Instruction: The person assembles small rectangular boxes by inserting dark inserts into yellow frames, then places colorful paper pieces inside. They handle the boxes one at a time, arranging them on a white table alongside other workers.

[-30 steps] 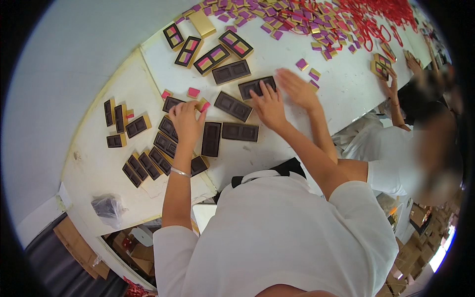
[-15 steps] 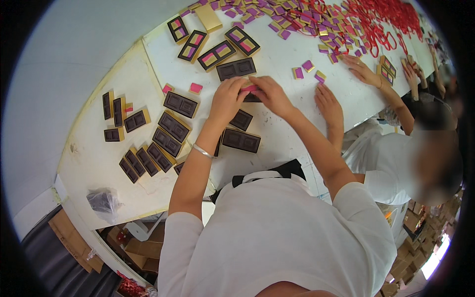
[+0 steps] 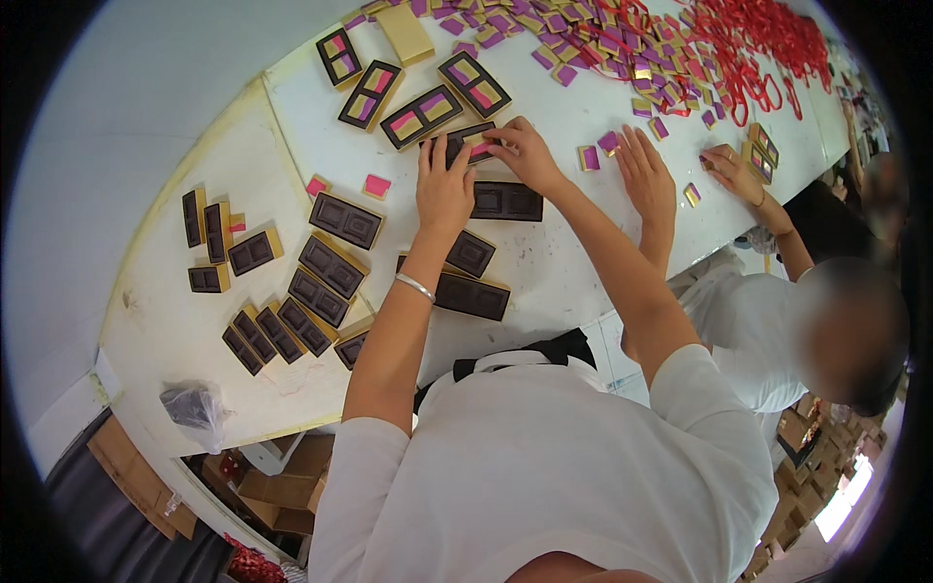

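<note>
My right hand pinches a small pink-and-gold block at a gold-sided box with a dark two-compartment insert. On the near left edge of that box rests my left hand, fingers spread and pointing down; part of the box is hidden under it. Another box with an empty dark insert lies just nearer than the right wrist. Just beyond, a box filled with pink, gold and purple blocks sits beside several similar filled ones.
Several dark-insert boxes spread over the left table. Two pink blocks lie near them. A pile of purple-and-gold blocks and red ribbons fills the far side. A co-worker's hands reach in at right. A plastic bag lies front left.
Both my hands have moved from above a nearer box to the box beyond it, bringing the pink block down to it. My left fingers have spread. The co-worker's nearer hand has moved farther away.
</note>
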Demonstrator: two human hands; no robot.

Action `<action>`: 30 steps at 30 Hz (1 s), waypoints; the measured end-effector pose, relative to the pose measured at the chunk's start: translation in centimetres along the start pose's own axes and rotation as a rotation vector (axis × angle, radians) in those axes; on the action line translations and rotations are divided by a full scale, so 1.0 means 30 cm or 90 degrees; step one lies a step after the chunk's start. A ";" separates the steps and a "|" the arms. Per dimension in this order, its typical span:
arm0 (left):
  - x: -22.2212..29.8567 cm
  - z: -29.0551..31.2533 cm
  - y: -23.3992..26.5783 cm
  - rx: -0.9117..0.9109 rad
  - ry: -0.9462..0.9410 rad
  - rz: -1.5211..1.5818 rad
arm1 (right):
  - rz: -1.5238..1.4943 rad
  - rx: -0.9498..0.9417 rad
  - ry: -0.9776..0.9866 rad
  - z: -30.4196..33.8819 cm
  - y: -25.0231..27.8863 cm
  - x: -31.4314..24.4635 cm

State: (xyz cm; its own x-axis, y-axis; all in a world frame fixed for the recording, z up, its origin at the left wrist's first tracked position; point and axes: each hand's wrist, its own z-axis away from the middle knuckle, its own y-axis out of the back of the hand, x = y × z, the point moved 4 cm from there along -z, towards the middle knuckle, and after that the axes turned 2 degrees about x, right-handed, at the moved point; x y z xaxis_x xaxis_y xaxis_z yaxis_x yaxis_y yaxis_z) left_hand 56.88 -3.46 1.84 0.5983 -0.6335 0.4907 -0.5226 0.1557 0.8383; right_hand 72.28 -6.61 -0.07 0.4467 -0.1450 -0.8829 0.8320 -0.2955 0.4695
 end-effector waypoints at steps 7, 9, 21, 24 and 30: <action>0.044 -0.007 -0.022 -0.008 -0.048 -0.082 | 0.049 0.069 -0.135 -0.029 -0.053 0.069; 0.040 -0.006 -0.015 -0.009 -0.051 -0.065 | 0.009 0.125 -0.090 -0.006 -0.030 0.042; -0.230 0.072 0.185 -0.014 0.205 -0.320 | 0.383 0.050 0.130 0.483 0.018 -0.105; -0.322 0.089 0.205 -0.177 0.218 -0.351 | 0.404 0.032 0.154 0.506 0.012 -0.064; -0.274 0.035 0.183 -0.115 0.147 -0.242 | 0.429 0.022 0.133 0.597 0.043 -0.109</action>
State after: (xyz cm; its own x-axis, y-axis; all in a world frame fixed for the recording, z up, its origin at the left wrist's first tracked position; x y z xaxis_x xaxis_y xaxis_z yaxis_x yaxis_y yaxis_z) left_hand 48.44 1.80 2.15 0.8569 -0.4888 0.1640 -0.1386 0.0879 0.9864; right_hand 66.01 -23.42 3.22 0.9173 -0.1239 -0.3785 0.3435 -0.2350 0.9093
